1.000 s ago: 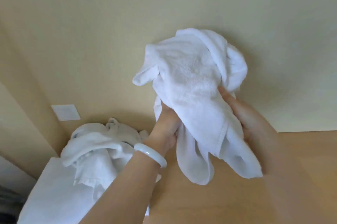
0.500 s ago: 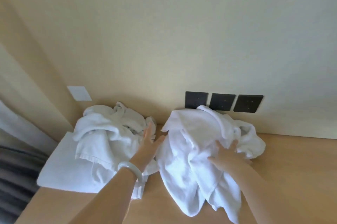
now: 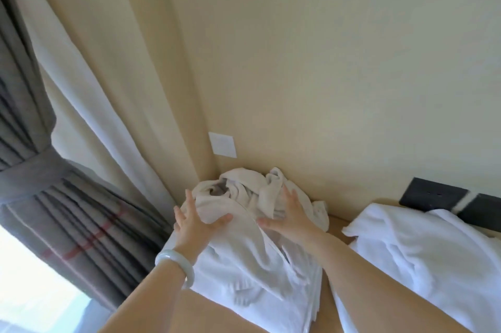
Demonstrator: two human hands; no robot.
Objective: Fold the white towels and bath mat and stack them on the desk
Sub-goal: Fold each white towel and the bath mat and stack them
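White towel pile point(image 3: 238, 197) is sitting in the far-left corner of the desk point(image 3: 336, 225); I'm laying left hand point(image 3: 193, 225) and right hand point(image 3: 288, 214) flat on it, fingers spread, gripping nothing, likely gathering it for folding.

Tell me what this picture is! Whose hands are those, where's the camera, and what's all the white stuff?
There is no machine here, just a person. The camera sits on the person's head and looks down, so you see their own two arms reaching out. The left hand, with a pale bracelet on its wrist, and the right hand lie with fingers spread on a crumpled pile of white towels in the corner of a wooden desk. Neither hand is holding anything; they only touch the pile. Another white towel lies rumpled on the desk to the right. On the left hangs a grey curtain.
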